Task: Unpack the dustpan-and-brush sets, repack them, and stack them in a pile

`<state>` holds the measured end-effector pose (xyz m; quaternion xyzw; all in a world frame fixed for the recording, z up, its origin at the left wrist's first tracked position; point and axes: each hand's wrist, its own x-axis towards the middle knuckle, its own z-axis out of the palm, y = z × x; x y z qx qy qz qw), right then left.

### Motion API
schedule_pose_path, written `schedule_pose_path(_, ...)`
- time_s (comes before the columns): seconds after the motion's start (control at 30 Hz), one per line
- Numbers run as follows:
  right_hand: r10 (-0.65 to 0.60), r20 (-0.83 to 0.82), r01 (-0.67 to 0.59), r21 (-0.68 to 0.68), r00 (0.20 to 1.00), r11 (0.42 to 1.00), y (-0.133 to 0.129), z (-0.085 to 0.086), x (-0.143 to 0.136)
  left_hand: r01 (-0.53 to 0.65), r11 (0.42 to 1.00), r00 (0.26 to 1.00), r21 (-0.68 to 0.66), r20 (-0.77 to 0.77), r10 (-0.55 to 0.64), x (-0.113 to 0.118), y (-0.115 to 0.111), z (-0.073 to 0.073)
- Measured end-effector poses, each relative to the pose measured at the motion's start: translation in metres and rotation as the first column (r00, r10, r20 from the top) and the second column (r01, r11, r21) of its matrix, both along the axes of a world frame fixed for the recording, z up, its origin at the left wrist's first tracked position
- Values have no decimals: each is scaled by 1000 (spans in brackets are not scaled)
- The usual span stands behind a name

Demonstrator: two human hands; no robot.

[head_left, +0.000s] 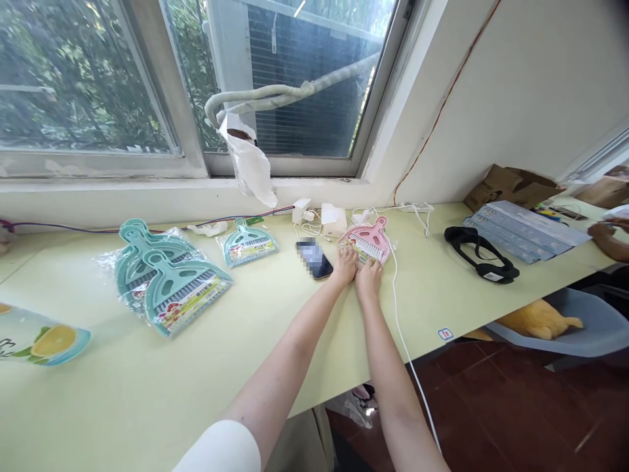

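Note:
A pink dustpan and brush set (369,240) in clear wrap lies on the pale green table. At its near left edge is my left hand (346,263), fingers resting on the label; my right hand (369,275) touches the near edge beside it. Both hands have their fingers curled over the packaging. A phone (314,258) lies just left of my left hand. Further left sits one mint green dustpan set (249,244), and beyond it several more mint sets (184,292) overlap in a pile.
White chargers (334,219) and cables sit by the wall. A white cable (400,321) runs off the front edge. To the right are a black strap (481,255), blue patterned sheet (523,231), cardboard box (508,187) and another person's hand. A cup (46,337) lies left.

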<state>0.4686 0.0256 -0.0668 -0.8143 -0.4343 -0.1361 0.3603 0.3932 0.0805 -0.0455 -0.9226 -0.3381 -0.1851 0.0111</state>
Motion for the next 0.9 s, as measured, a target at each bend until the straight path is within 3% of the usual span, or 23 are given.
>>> schedule_pose_path(0.33, 33, 2, -33, 6, 999, 999, -2, 1, 0, 8, 999, 999, 53, -32, -6, 0, -2, 0)
schedule_pose_path(0.53, 198, 39, -200, 88, 979, 976, -5, 10, -9, 9, 985, 1000, 171, 12, -11, -8, -9, 2)
schedule_pose_path(0.77, 359, 113, -373, 139, 926, 918, -12, 23, -22, 117, 944, 993, 309, -22, -116, -41, -25, 27)
schedule_pose_path(0.9, 384, 161, -404, 123, 909, 906, -19, 31, -33, 127, 934, 991, 333, -12, -130, -84, -38, 48)
